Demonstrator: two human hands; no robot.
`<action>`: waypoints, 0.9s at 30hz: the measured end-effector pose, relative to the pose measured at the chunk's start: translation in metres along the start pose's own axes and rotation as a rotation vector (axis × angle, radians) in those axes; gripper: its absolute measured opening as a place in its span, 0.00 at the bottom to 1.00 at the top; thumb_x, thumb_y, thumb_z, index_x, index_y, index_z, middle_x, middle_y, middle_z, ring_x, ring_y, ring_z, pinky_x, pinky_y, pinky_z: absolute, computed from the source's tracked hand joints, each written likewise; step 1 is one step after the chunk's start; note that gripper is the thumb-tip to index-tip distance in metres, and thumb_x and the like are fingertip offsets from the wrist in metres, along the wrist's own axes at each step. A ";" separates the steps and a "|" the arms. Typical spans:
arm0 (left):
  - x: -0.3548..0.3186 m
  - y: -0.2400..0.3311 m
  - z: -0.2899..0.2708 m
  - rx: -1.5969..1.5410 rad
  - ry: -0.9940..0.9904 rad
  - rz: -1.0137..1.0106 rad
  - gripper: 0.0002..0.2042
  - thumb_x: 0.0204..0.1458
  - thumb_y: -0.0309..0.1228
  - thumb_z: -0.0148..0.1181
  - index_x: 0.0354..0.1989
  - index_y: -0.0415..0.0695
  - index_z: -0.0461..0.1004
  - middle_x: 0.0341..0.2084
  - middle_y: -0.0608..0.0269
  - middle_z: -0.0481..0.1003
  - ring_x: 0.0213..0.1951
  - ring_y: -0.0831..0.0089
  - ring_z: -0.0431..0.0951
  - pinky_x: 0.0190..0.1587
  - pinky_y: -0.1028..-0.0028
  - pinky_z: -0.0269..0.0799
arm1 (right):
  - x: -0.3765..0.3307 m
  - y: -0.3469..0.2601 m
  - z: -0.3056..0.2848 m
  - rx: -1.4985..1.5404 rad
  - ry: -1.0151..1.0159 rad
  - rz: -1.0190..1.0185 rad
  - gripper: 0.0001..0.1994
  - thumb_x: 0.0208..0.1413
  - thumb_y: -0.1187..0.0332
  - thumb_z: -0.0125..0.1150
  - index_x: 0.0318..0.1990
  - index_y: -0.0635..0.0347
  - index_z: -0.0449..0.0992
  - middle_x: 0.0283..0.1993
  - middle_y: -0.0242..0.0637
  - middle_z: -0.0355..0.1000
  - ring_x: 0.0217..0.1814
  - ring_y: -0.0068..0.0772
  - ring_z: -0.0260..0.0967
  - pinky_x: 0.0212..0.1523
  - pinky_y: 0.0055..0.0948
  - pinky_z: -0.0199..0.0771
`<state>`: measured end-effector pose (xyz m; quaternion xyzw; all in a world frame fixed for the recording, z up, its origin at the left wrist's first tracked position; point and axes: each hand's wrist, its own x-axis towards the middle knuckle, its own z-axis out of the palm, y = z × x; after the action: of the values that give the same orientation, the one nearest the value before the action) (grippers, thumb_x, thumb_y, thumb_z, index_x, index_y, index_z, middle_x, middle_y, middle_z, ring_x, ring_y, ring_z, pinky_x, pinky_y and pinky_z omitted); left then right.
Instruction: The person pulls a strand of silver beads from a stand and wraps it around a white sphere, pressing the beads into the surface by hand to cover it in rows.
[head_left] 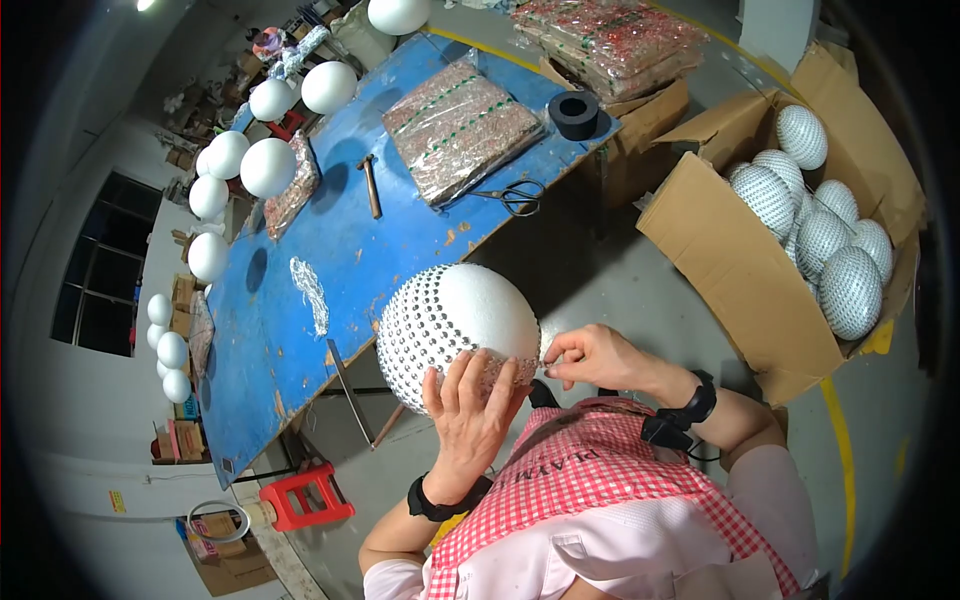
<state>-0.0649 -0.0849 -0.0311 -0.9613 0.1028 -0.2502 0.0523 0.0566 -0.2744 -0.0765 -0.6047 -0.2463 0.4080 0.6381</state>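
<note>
Right now, 1 white ball (462, 318), partly covered in studs, is near the blue table's (345, 255) edge, held by the spread, curved fingers of the left hand (468, 408). Beside it, the right hand (598, 358) pinches thumb and fingertips together; anything between is too small to tell.

Pale wall (90, 400) over there with a dark barred window (110, 265), grey floor (590, 275) striped with a yellow line (838, 470), scuffed blue tabletop (415, 225), red stool (305, 497) near its corner, white pillar (780, 40) beyond, small bright light (144, 5) up high
</note>
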 end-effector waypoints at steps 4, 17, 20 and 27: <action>-0.001 0.003 0.004 0.018 0.020 -0.016 0.24 0.40 0.41 0.73 0.49 0.56 0.75 0.52 0.63 0.67 0.59 0.63 0.64 0.66 0.54 0.45 | 0.004 0.000 0.008 -0.139 0.020 -0.024 0.10 0.61 0.66 0.58 0.37 0.66 0.77 0.25 0.31 0.76 0.26 0.18 0.69 0.28 0.21 0.67; 0.003 0.000 0.004 -0.007 0.011 -0.030 0.25 0.38 0.42 0.74 0.49 0.57 0.75 0.51 0.64 0.67 0.58 0.64 0.65 0.66 0.55 0.45 | 0.004 0.000 0.011 -0.073 0.146 -0.309 0.05 0.54 0.72 0.64 0.35 0.64 0.80 0.28 0.33 0.77 0.28 0.20 0.72 0.28 0.20 0.70; 0.006 -0.003 0.001 -0.003 0.001 -0.021 0.25 0.38 0.42 0.74 0.49 0.59 0.76 0.51 0.64 0.67 0.58 0.64 0.65 0.66 0.55 0.45 | 0.006 -0.005 0.011 -0.285 0.245 -0.427 0.05 0.52 0.71 0.64 0.34 0.63 0.79 0.29 0.38 0.78 0.29 0.29 0.76 0.30 0.26 0.73; 0.008 -0.005 0.000 -0.015 -0.006 -0.017 0.23 0.39 0.42 0.74 0.47 0.61 0.78 0.51 0.64 0.67 0.58 0.63 0.65 0.65 0.55 0.45 | 0.013 0.006 0.011 -0.367 0.295 -0.324 0.06 0.51 0.68 0.63 0.34 0.60 0.77 0.27 0.40 0.77 0.28 0.38 0.77 0.31 0.32 0.74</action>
<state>-0.0573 -0.0819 -0.0266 -0.9632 0.0961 -0.2472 0.0434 0.0537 -0.2575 -0.0833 -0.7158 -0.3136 0.1569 0.6038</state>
